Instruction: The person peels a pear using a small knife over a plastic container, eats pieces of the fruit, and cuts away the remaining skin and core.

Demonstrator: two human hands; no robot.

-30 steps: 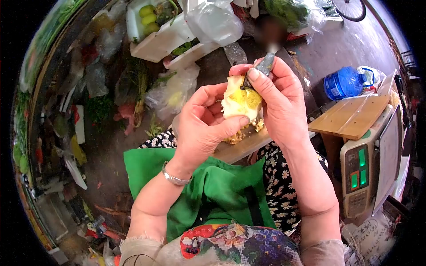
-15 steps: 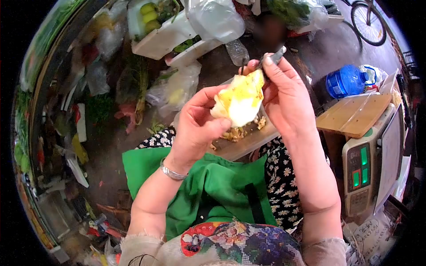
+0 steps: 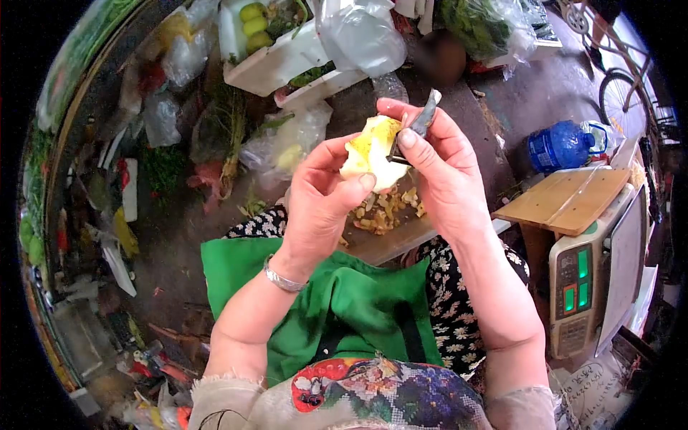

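Produce piece (image 3: 374, 149), yellow above, creamy below, uneven edges

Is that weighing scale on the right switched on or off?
On: the weighing scale has a display glowing green.

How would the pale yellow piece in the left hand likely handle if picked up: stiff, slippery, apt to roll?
The yellow piece looks fairly stiff: it doesn't visibly sag, though the left hand grips just one side. Its bare, pale surface may be slippery. Its uneven, ragged outline suggests it would rock rather than roll smoothly.
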